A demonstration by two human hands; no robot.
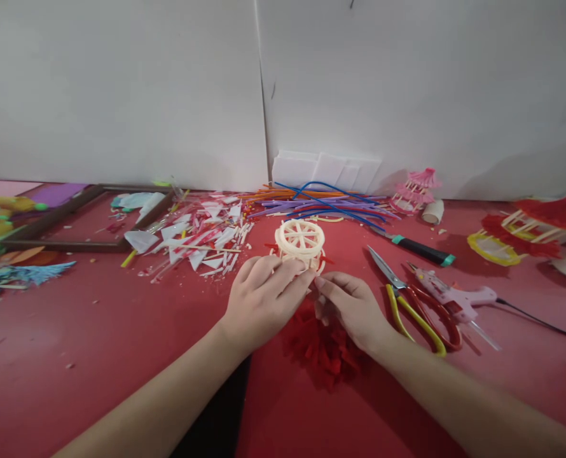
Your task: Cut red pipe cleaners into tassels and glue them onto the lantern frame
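A small cream-coloured round frame [302, 236] with a spoked, wheel-like top stands upright on the red table, with bits of red sticking out at its sides. My left hand [268, 299] is closed around its near side, covering much of its lower part. Close against it, my right hand [352, 305] pinches thumb and finger together at the frame's lower right; what lies between them is too small to make out. Below both hands is a heap of red crepe-like strips [328, 353], partly covered by the right hand.
On the right lie scissors [402, 292], a pink glue gun [455, 294] with its cable, and a green-black cutter [423, 250]. Paper scraps [201, 235] and coloured pipe cleaners [311, 202] spread behind. A brown frame [68, 245] lies left; small tiered models [540, 226] stand right.
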